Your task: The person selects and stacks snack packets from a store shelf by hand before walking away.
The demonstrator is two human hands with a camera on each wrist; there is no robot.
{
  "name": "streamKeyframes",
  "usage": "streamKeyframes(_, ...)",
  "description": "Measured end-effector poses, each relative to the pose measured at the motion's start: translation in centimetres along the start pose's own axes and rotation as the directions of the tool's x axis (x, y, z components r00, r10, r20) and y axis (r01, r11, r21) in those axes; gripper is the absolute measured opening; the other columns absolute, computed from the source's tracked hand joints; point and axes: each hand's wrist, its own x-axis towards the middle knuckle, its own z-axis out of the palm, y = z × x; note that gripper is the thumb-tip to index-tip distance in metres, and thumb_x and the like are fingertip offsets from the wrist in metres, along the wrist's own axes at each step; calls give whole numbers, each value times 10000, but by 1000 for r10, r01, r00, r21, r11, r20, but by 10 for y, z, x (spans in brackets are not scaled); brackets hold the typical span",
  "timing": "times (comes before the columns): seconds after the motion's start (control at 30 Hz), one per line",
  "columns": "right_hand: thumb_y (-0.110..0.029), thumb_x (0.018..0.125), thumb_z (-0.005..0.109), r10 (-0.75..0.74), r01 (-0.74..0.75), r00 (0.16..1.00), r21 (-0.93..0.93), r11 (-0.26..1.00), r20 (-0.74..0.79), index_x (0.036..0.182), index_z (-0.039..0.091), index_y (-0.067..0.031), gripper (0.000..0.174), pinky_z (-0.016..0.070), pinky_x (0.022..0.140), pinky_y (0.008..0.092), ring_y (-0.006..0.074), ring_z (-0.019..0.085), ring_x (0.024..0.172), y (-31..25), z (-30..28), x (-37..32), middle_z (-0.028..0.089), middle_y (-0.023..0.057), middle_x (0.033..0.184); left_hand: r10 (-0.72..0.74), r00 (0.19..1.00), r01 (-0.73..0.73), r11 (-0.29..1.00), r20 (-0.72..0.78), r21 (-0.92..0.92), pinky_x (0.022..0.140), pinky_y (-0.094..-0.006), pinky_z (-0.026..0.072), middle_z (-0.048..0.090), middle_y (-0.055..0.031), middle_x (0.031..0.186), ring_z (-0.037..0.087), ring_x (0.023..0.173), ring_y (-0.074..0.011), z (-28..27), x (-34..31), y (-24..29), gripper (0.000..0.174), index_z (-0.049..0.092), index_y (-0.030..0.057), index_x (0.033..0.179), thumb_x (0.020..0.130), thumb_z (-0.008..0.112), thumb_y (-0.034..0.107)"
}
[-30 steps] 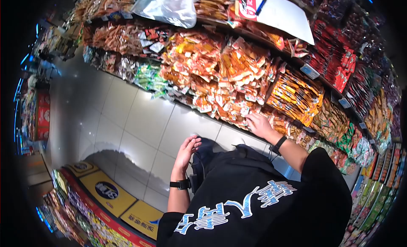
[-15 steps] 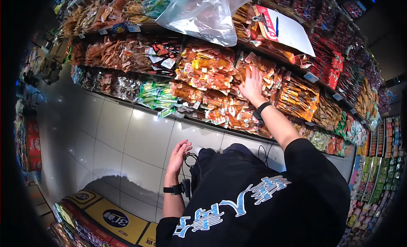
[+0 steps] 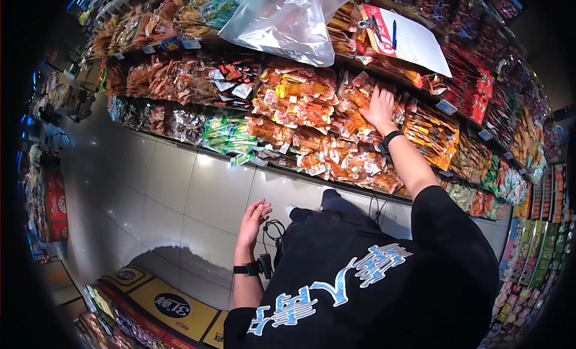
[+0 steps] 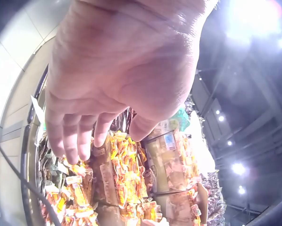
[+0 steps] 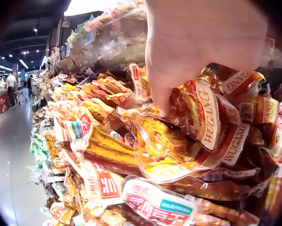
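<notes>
My right hand [image 3: 379, 111] reaches onto the middle shelf, fingers extended over orange-brown snack packs [image 3: 354, 100]. In the right wrist view, this hand [image 5: 202, 42] comes down against shiny packs marked WUGANG [image 5: 208, 113]; the thumb touches them, and the other fingertips are hidden. My left hand [image 3: 251, 225] hangs above the floor beside the body, holding nothing. The left wrist view shows that hand [image 4: 117, 61] palm side on, its fingers loosely bent, with the packed shelves beyond it.
A clear plastic bag [image 3: 288, 31] and a clipboard with paper [image 3: 414, 46] and a pen lie on the upper shelf. Yellow packs [image 3: 432, 136] fill the section right of my hand. Tiled floor [image 3: 210, 187] lies left of the body; a yellow-sided display [image 3: 174, 304] stands at lower left.
From near the lower shelf edge, my right hand has moved up onto the middle-shelf packs, then slightly rightward. The left hand has stayed low beside the body. The view has shifted.
</notes>
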Motion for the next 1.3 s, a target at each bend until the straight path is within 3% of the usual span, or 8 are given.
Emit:
streamKeyframes(0.13, -345, 647, 837, -94, 91, 993, 40, 995, 77, 1158, 509, 7, 702, 357, 1029, 440, 334, 446, 1147, 6, -5, 5, 508, 181, 1177, -18, 1000, 17, 1000, -25, -24, 942, -331, 461, 639, -100, 1186, 619, 1084, -197, 20, 3, -3, 370, 516, 20, 1287, 1010, 479, 262)
streamKeyframes(0.5, -344, 670, 826, -128, 94, 963, 148, 985, 238, 1186, 479, 24, 722, 412, 978, 421, 338, 521, 1131, 28, -3, 22, 556, 200, 1181, 24, 997, -28, 999, -69, -45, 909, -304, 471, 637, -107, 1178, 622, 1069, -193, 112, 28, 9, 368, 514, 8, 1286, 1011, 476, 250)
streamKeyframes(0.8, -263, 623, 815, -412, 413, 906, 423, 806, -99, 1230, 460, 16, 756, 411, 985, 424, 350, 525, 1111, 56, -28, 15, 551, 204, 1182, 1, 995, -7, 998, -102, -55, 936, -307, 455, 627, -89, 1207, 601, 1097, -175, 169, 26, -3, 357, 510, 29, 1303, 1019, 468, 242)
streamKeyframes(0.97, -214, 604, 816, -458, 451, 873, 638, 623, -170, 1238, 453, 36, 772, 433, 975, 432, 396, 541, 1113, 54, -48, -10, 553, 234, 1174, 31, 997, -33, 999, -74, -23, 959, -321, 449, 609, -88, 1241, 589, 1121, -177, 187, 7, -3, 368, 495, 38, 1323, 1022, 465, 248)
streamKeyframes(1.1, -197, 645, 820, -603, 372, 787, 881, 293, -132, 1243, 454, -11, 725, 474, 930, 397, 333, 604, 1062, 27, -105, -36, 593, 195, 1132, 172, 985, -171, 982, -9, 75, 991, -348, 443, 563, -117, 1307, 560, 1184, -209, 198, -17, 13, 406, 459, 23, 1362, 1011, 487, 226)
streamKeyframes(1.23, -231, 684, 811, -803, -95, 587, 994, 61, 105, 1165, 496, -12, 616, 482, 849, 315, 179, 598, 941, -10, -134, -76, 616, 119, 990, 340, 934, -351, 930, 108, 108, 1050, -397, 408, 492, -130, 1387, 481, 1282, -266, 196, -43, 34, 624, 370, 36, 1433, 944, 599, 348)
streamKeyframes(1.27, -225, 738, 803, -816, -126, 577, 988, -88, 1, 1154, 510, -9, 553, 477, 837, 298, 132, 563, 918, -25, -129, -92, 608, 60, 983, 388, 912, -399, 914, 131, 70, 1057, -403, 401, 476, -129, 1401, 472, 1289, -270, 193, -46, 34, 662, 349, 37, 1443, 936, 602, 379)
streamKeyframes(1.3, -188, 781, 785, -857, -340, 515, 919, -199, 5, 1207, 509, -13, 537, 480, 856, 294, 125, 571, 950, -41, -131, -109, 616, 45, 1046, 436, 887, -445, 895, 149, 31, 1065, -409, 395, 460, -129, 1415, 464, 1296, -275, 191, -50, 32, 700, 327, 39, 1453, 928, 605, 411)
